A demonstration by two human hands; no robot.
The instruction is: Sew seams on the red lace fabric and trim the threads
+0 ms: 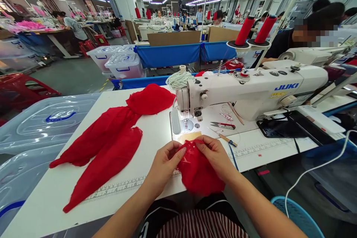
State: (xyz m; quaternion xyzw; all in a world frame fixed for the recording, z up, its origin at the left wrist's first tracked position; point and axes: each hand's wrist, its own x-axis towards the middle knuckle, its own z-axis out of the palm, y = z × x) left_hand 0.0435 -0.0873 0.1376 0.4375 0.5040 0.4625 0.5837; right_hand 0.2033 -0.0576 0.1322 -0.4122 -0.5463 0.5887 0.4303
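Between my two hands a piece of red fabric (202,174) hangs over the front edge of the sewing table (156,130). My left hand (166,160) pinches its upper left edge between thumb and fingers. On the upper right edge, my right hand (213,154) is closed in a similar pinch. A shiny, clear-looking patch shows on the fabric near the fingers. Just beyond my hands stands a white JUKI sewing machine (237,87), its needle area lit. To the left lies a larger gathered red fabric piece (111,137) with long pointed tails.
Thread snips (223,125), a wooden-handled tool (227,140) and a phone-like black device (276,128) lie right of the needle. Red thread cones (245,31) stand above. Lidded plastic bins (52,115) flank the table's left; a blue basket (297,215) sits below right. A co-worker (304,29) sits beyond.
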